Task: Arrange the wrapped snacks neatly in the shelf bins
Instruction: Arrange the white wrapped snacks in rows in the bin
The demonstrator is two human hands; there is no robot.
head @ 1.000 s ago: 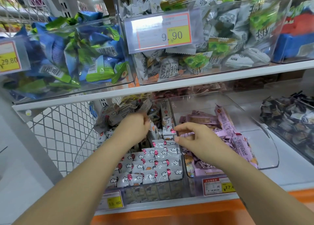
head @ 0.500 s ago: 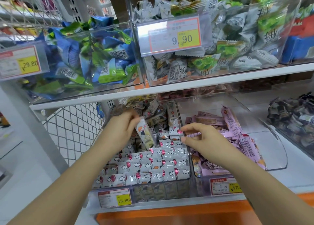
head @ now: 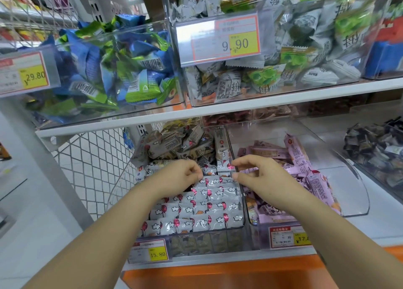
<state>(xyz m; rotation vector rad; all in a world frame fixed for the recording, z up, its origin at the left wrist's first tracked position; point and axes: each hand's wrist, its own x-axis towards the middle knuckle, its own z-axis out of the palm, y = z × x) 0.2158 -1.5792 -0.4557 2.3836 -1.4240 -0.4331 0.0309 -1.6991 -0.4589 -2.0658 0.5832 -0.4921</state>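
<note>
White wrapped snacks with red balloons and clouds [head: 209, 208] lie in neat rows at the front of a clear bin [head: 196, 240] on the lower shelf. Behind the rows, more of the same snacks form a loose pile [head: 174, 144]. My left hand [head: 178, 177] is at the back of the rows, its fingers curled round a white snack that it mostly hides. Just to its right, my right hand [head: 259, 177] pinches the edge of a white snack between thumb and forefinger, next to the bin's right wall.
A clear bin of pink wrapped bars [head: 305, 164] adjoins on the right, then a bin of dark wrapped sweets [head: 375, 149]. The upper shelf [head: 239, 107] carries bins of blue-green packs [head: 122, 70] and grey-green packs [head: 283, 70]. A wire mesh panel [head: 91, 162] stands at the left.
My left hand took a white snack from the loose pile and brought it down to the back of the rows. The right hand stayed at the bin's right wall.
</note>
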